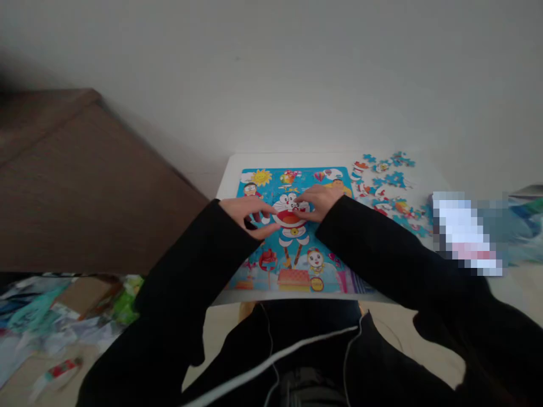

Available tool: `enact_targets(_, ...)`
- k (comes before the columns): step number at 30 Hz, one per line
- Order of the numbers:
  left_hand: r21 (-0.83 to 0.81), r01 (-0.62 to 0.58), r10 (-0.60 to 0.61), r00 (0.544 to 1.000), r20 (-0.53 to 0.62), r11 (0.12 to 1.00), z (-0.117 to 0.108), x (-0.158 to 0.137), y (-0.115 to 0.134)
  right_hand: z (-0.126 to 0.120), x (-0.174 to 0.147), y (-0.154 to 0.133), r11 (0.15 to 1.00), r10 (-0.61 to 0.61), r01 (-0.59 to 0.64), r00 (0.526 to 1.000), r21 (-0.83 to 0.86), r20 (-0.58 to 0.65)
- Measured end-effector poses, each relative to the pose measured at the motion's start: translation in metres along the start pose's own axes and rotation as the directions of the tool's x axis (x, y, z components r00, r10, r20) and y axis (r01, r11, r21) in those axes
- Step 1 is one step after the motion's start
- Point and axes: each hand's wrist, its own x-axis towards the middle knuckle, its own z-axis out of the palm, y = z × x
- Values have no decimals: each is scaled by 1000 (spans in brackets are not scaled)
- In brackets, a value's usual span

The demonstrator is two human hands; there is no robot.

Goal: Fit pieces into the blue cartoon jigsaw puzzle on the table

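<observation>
I see a plain white wall (297, 73) in front of me. It has soft, dim light on it. A small white table (231, 169) stands right against the wall. On the left is a big brown piece of furniture (76, 186). The floor (25, 379) is light, with papers and wrappers (55, 316) lying on it.

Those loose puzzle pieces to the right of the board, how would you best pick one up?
The loose puzzle pieces lie flat on the white table, so probably pinch one by two opposite edges from above, at the heap's outer edge. Both the left hand and right hand rest on the puzzle board.
</observation>
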Motion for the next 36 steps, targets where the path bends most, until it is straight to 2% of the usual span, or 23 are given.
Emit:
enact_targets(2,96,82,-86,996,39,992,18,7,-26,18,9,7,1000,3,-3,1000,13,-1)
enact_targets(5,161,117,-131,988,79,980,35,10,-49,35,8,17,994,-61,72,990,78,-130)
enact_targets(9,158,107,-121,989,85,982,43,5,-60,40,1,21,982,-121,158,943,99,-311)
enact_targets(13,123,92,-104,991,89,988,50,-2,-69,39,-1,18,972,-160,210,917,103,-366)
enact_targets(15,128,47,-51,998,25,991,59,-2,-75,39,0,18,968,-169,226,910,110,-379)
enact_targets(17,173,-54,68,995,-76,983,72,3,-80,41,2,18,968,-167,227,905,111,-392)
enact_targets(20,283,-216,272,946,-178,934,92,13,-85,43,5,19,973,-139,200,902,111,-408)
enact_targets(24,351,-350,431,883,-186,869,102,20,-89,43,7,20,973,-137,204,888,109,-438)
enact_targets(27,377,-335,435,872,-224,864,102,20,-92,43,7,21,976,-138,198,890,95,-434)
enact_targets(33,393,-292,399,889,-225,872,108,20,-101,42,8,22,986,-99,136,942,97,-319)
enact_targets(36,385,-246,339,920,-197,890,109,21,-101,39,7,21,985,-96,132,956,114,-277)
